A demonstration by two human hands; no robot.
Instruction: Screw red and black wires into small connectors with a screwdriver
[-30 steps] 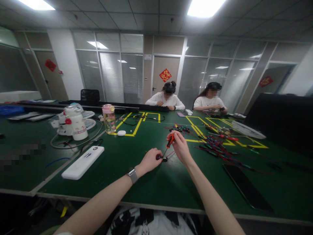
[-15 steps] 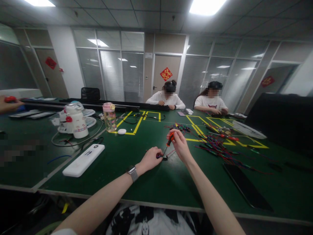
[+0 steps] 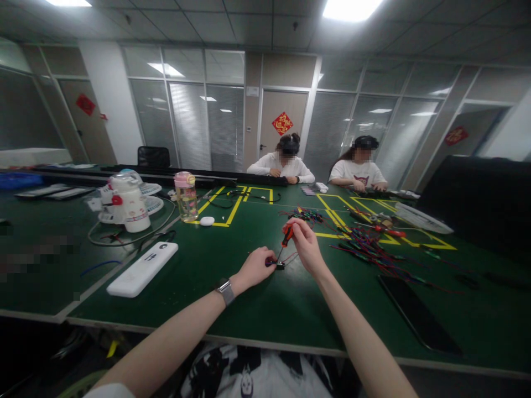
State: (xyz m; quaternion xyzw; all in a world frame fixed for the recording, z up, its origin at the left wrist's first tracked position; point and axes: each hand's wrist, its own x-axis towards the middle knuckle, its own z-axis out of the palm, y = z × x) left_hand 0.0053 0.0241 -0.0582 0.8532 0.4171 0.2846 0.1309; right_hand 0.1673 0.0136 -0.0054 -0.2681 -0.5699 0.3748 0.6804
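My left hand [image 3: 255, 266] rests on the green table [image 3: 265, 309] with its fingers pinched on a small black connector [image 3: 279, 266] that has red wires. My right hand [image 3: 305, 243] is closed round a red-handled screwdriver [image 3: 286, 236], held upright and slightly tilted, its tip down on the connector. A watch sits on my left wrist.
A pile of red and coloured wired parts [image 3: 365, 243] lies to the right, a black phone [image 3: 418, 314] beyond it. To the left lie a white power strip [image 3: 143, 268], a pink bottle [image 3: 185, 196] and a white jug [image 3: 128, 203]. Two people sit across the table.
Both hands stay on the connector and screwdriver with hardly any shift. A hand that showed at the far left edge half a second ago is gone.
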